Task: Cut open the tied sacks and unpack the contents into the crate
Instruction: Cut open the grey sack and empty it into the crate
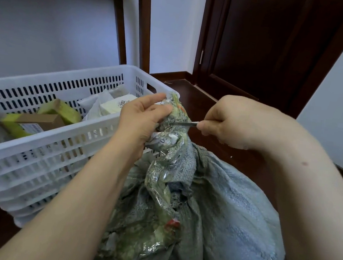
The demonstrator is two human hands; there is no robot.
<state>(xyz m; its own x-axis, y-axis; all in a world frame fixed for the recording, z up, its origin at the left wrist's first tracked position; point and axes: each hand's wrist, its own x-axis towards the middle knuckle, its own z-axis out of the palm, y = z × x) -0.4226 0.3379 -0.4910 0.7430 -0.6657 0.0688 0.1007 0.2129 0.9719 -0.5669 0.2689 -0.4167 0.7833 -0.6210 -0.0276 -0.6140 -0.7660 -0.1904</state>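
A grey-blue woven sack (232,206) stands on the floor in front of me, its neck twisted and bound with clear tape and frayed cord. My left hand (141,119) grips the top of that tied neck (174,113) and holds it upright. My right hand (230,122) holds a small knife (186,123) whose thin blade points left into the frayed binding. To the left stands a white slotted plastic crate (39,157).
Inside the crate lie green and brown boxes (38,120) and white packets (113,106). A dark wooden shelf leg (144,23) rises behind the crate. A dark door (263,44) and dark wooden floor (202,103) are beyond the sack.
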